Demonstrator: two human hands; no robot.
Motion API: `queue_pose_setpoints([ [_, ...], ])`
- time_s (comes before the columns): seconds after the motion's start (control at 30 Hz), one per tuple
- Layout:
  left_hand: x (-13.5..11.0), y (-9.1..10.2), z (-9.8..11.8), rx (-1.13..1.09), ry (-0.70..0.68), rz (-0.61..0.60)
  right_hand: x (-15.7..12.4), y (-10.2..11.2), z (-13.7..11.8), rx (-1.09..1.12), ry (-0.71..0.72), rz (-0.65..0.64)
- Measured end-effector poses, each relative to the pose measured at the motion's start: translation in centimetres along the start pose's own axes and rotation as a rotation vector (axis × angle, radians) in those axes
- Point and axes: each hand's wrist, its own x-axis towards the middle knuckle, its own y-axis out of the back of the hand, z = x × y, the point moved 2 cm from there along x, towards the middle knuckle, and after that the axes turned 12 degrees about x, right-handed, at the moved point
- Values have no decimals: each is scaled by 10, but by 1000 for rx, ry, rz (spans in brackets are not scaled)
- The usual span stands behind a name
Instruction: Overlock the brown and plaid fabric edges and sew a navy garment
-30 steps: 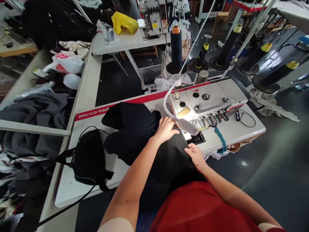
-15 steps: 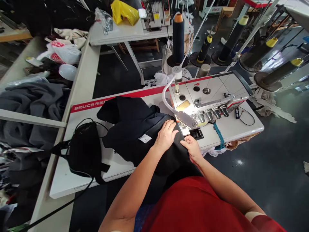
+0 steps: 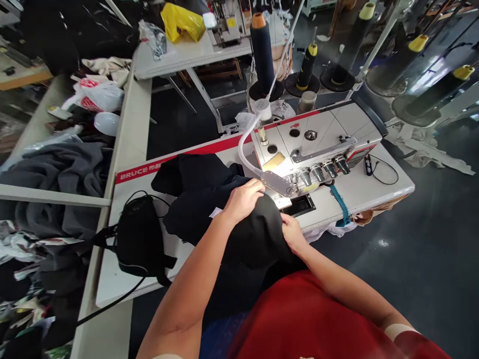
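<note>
1. Head view: left hand (image 3: 243,201) grips a gathered fold of black fabric (image 3: 258,239), just beside the overlock machine (image 3: 318,152).
2. Right hand (image 3: 293,233) pinches the fabric's edge.
3. Fabric hangs over the white table (image 3: 110,284)'s front edge.

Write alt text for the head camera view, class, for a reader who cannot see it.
A person's left hand and right hand gather black fabric at the front of an overlock sewing machine set into a white table. A tall spool of dark thread stands behind the machine, and a black bag lies on the table.
</note>
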Motion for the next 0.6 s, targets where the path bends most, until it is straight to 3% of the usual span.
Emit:
queue_pose_setpoints([
  [0.1,-25,32,-4,-149,-38,59,-23,-6,-20,-107,166,-1],
  [0.2,-55,59,-9,-235,-30,151,-49,-17,-44,-292,509,-125],
  [0.27,-74,71,-14,-263,5,228,-57,-26,-54,-382,641,-200],
  [0.33,-89,81,-19,-277,55,350,-54,-37,-59,-470,598,-272],
  [0.47,-115,109,-33,-216,186,668,-43,-65,-76,-481,329,-419],
  [0.6,-132,145,-48,-138,304,977,-54,-107,-112,-411,370,-456],
])
